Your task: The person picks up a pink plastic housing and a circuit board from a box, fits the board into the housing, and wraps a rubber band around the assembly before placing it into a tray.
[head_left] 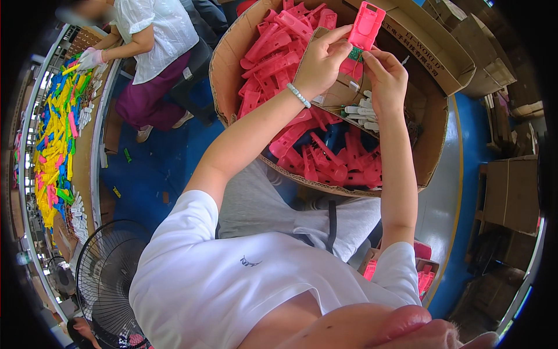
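My left hand (321, 63), with a beaded bracelet at the wrist, grips a pink plastic casing (366, 28) by its left side, over the far part of a large cardboard box. A small green circuit board (356, 53) with thin wires sits at the casing's lower end, between both hands. My right hand (386, 78) pinches the board's right edge with thumb and bent forefinger. Under the hands, white connector-like pieces (365, 110) on wires lie on a cardboard piece in the box. Many pink casings (279, 43) fill the box around them.
The cardboard box (226, 70) rises close before my knees. At left, a long bench (87, 157) carries heaps of coloured plastic parts (55, 151), where a gloved co-worker (154, 43) sits. A fan (113, 273) stands at lower left. Stacked cartons (511, 192) line the right.
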The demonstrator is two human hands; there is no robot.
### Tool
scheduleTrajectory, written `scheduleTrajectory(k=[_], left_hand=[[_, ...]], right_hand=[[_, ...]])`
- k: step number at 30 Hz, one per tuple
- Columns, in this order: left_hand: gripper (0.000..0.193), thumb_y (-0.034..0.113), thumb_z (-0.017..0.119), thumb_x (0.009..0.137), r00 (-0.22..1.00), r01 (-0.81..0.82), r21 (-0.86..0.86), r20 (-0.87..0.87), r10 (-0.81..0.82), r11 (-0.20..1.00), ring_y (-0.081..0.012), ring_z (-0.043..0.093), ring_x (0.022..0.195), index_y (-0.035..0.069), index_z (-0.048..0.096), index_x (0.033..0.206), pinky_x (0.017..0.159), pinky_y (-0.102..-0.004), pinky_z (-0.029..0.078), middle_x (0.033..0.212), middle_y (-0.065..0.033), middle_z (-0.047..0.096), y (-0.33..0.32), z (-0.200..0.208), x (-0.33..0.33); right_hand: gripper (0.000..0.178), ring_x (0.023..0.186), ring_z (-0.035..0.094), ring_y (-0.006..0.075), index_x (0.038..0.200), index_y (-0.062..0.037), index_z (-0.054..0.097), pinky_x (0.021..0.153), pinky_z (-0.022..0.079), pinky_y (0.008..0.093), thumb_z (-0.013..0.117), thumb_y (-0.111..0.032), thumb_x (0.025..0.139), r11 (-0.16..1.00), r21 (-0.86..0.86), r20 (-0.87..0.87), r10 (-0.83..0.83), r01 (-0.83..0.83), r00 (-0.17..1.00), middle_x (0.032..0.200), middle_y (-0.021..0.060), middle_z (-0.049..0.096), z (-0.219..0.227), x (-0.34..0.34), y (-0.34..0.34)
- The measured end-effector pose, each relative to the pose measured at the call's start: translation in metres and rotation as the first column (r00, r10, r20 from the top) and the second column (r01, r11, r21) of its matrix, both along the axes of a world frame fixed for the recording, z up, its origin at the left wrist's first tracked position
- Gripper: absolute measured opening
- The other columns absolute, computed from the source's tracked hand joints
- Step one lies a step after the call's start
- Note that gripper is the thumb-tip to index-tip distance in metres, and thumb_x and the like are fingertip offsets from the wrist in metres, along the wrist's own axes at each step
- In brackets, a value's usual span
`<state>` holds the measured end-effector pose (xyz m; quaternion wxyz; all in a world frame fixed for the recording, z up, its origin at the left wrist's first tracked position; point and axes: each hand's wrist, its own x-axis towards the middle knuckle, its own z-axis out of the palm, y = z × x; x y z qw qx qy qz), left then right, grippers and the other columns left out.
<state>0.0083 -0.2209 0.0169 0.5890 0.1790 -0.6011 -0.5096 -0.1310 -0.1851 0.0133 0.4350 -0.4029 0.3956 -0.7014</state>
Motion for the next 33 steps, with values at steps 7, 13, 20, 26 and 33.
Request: scheduleTrajectory(k=[7,13,20,26,33], left_hand=[[0.041,0.003,0.053,0.093,0.984,0.104,0.064,-0.149,-0.094,0.993,-0.0156,0.059,0.112,-0.005,0.051,0.133,0.099,-0.0282,0.045,0.123,-0.0138,0.062,-0.005,-0.009,-0.003],[0.039,-0.005,0.053,0.091,0.975,0.137,0.115,-0.191,-0.113,0.984,-0.0187,0.058,0.113,-0.006,0.053,0.130,0.101,-0.0310,0.045,0.124,-0.0144,0.061,-0.001,-0.006,-0.004],[0.038,-0.005,0.054,0.091,0.990,0.067,0.177,-0.134,-0.043,0.982,-0.0169,0.059,0.112,-0.007,0.055,0.128,0.100,-0.0293,0.045,0.124,-0.0136,0.061,0.004,-0.012,-0.007],[0.038,-0.004,0.054,0.091,0.980,0.104,0.199,-0.187,-0.066,0.974,-0.0166,0.060,0.111,-0.007,0.054,0.129,0.099,-0.0292,0.046,0.123,-0.0142,0.061,0.004,-0.016,-0.006],[0.038,-0.005,0.053,0.092,0.983,0.118,0.234,-0.166,-0.080,0.965,-0.0167,0.059,0.112,-0.006,0.054,0.130,0.100,-0.0297,0.045,0.125,-0.0148,0.061,0.006,-0.017,-0.004]], right_hand=[[0.031,0.099,0.066,0.0190,0.114,0.0055,0.060,0.085,0.053,0.0315,0.069,0.003,0.084,1.000,-0.013,0.010,0.024,-0.024,1.000,0.112,0.0142,0.066,0.010,-0.004,0.007],[0.038,0.099,0.066,0.0186,0.119,0.0067,0.058,0.084,0.054,0.0309,0.070,0.003,0.083,1.000,-0.025,-0.037,0.013,-0.014,0.999,0.114,0.0151,0.066,0.012,-0.005,0.009],[0.040,0.092,0.068,0.0172,0.117,0.0075,0.060,0.076,0.056,0.0290,0.072,0.005,0.080,0.997,0.017,-0.030,-0.070,0.071,0.997,0.111,0.0168,0.068,0.007,-0.006,0.008],[0.040,0.093,0.067,0.0178,0.117,0.0081,0.060,0.078,0.057,0.0292,0.072,0.007,0.078,0.998,-0.028,-0.055,-0.053,0.051,0.997,0.110,0.0178,0.068,0.005,-0.004,0.009],[0.040,0.094,0.067,0.0178,0.117,0.0083,0.060,0.080,0.056,0.0290,0.073,0.005,0.079,0.999,-0.002,-0.025,-0.049,0.049,0.998,0.110,0.0174,0.068,0.003,-0.007,0.008]])
